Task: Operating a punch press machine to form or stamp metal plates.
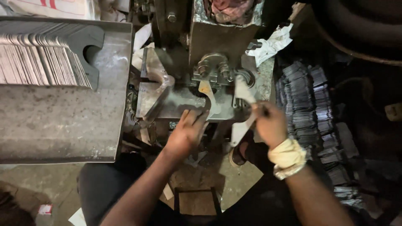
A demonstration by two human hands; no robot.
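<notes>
A flat metal plate (178,102) lies on the bed of a press machine (209,42), and my left hand (186,134) rests its fingers on the plate's near edge. My right hand (270,123), with a cloth-wrapped wrist, grips a flat curved metal blank (242,90) just right of the die. A bolted clamp (213,67) sits above the plate under the ram. A notched steel guide block (155,75) stands at the plate's left.
A steel tray (63,121) at left carries a row of several stacked notched blanks (42,60). Piles of stamped metal pieces (310,104) lie at right. Crumpled paper (272,44) sits by the machine. My dark-trousered legs fill the bottom.
</notes>
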